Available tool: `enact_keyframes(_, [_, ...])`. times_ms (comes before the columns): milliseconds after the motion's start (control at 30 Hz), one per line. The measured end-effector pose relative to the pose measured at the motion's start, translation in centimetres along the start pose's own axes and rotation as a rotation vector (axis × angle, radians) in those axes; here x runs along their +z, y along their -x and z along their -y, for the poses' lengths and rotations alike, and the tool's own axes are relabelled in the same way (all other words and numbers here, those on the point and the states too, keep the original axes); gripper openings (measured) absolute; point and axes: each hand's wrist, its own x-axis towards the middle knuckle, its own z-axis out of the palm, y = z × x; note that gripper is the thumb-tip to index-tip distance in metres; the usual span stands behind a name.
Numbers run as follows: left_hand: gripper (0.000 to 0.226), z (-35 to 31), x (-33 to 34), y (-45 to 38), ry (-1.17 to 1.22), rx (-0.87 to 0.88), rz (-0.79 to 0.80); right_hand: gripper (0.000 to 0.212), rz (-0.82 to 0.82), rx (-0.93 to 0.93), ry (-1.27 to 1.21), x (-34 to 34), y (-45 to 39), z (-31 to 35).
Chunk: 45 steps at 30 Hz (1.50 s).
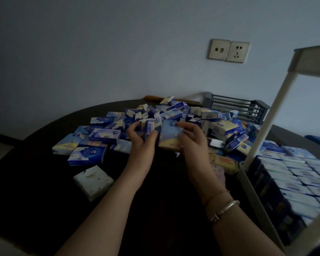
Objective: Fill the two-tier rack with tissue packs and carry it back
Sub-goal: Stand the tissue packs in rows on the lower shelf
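Left hand (140, 137) pinches upright tissue packs (148, 127); right hand (188, 139) grips a flat pack (169, 134). Logos seem blurred, unreadable.

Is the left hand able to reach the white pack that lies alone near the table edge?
Probably yes: nothing lies between the left hand and the white pack, only bare table. But that hand already holds blue packs.

Both hands, left (140, 138) and right (189, 140), extended forward, fingers curled in grip.
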Motion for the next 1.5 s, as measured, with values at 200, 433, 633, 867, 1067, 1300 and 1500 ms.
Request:
enact_keyframes(200, [0.050, 0.3, -0.3, -0.3, 0.188, -0.159, 0.080, 0.012, 0.166, 0.008, 0.232, 0.4, 0.1, -0.8])
enact_keyframes(433, [0.057, 0.8, -0.8, -0.5, 0.120, -0.176, 0.010, 0.043, 0.079, -0.157, 1.119, -1.0, -1.0, -3.0])
enact_keyframes(633, [0.057, 1.2, -1.0, -0.5, 0.043, -0.104, -0.088, 0.055, 0.120, -0.199, 1.334, -1.1, -0.6, -3.7])
enact_keyframes(867, [0.059, -0.5, -0.6, 2.4, -0.128, 0.024, -0.063, 0.041, 0.106, 0.028, 0.551, -0.9, 2.1, 0.6])
enact_keyframes(1067, [0.044, -4.5, 1.0, 7.2, 0.013, -0.020, 0.073, 0.048, 0.241, 0.044, 0.578, -2.8, 6.4, 4.9])
enact_keyframes(1300, [0.046, -9.5, 2.9, 15.5, 0.154, 0.024, 0.398, 0.025, 0.255, 0.065, 0.295, -6.5, 15.0, 11.5])
enact_keyframes(1500, [0.057, -12.0, 5.7, 21.9, 0.105, 0.127, 0.600, 0.066, 0.213, 0.104, 0.181, -11.3, 20.1, 14.8])
